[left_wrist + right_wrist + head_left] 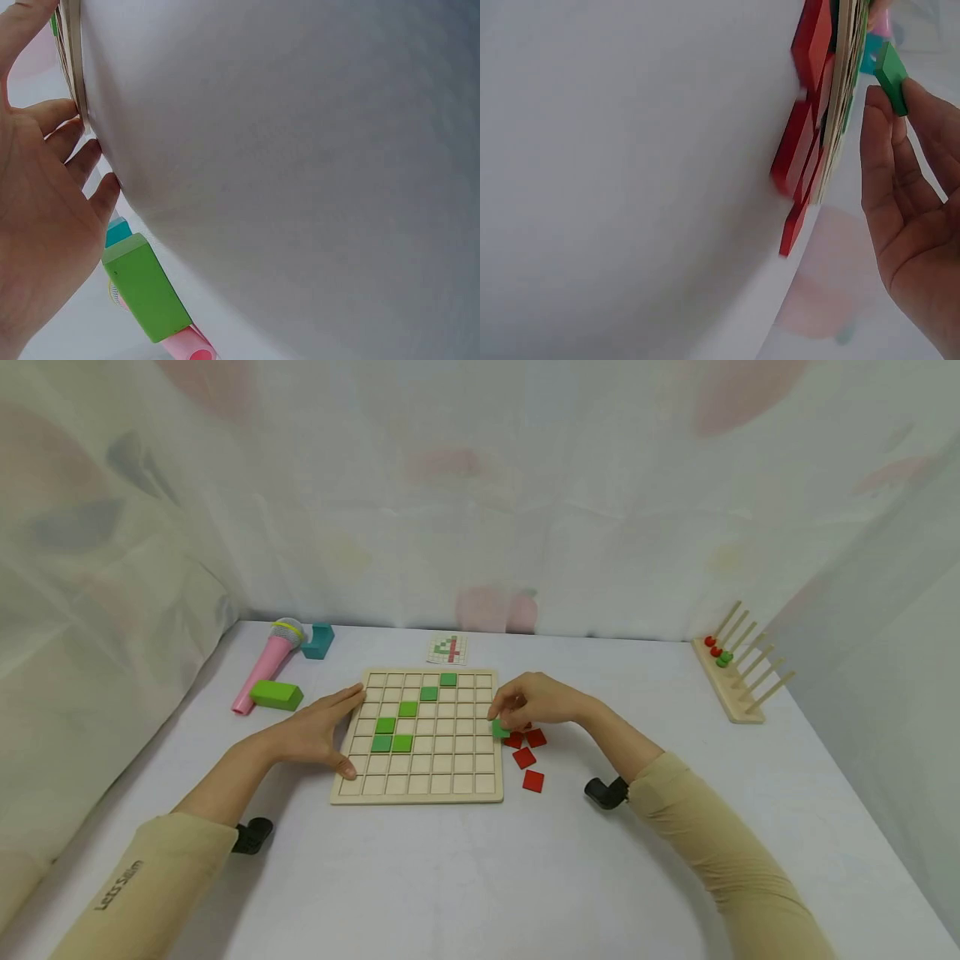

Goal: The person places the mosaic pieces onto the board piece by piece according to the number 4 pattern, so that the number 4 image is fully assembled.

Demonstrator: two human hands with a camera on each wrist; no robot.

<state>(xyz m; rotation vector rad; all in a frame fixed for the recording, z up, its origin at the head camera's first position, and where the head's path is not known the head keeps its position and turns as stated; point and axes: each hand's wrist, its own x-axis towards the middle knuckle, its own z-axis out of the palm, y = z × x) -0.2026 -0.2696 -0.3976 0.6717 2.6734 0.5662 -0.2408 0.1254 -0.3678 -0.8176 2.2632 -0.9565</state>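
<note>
- Bare tabletop [450,877] spreads wide at 6 o'clock of the grid board [418,789].
- Left hand [318,735] lies flat, fingers straight against the board's 9 o'clock edge.
- Right hand [536,700] pinches a green tile [499,729] at the 3 o'clock edge, above red tiles [525,757].

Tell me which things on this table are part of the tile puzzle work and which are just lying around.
In use: wooden grid board, steadied by the left hand; green tile pinched by the right hand; red tiles; pattern card.

Lying about: pink toy microphone, green block, teal block, peg rack.
</note>
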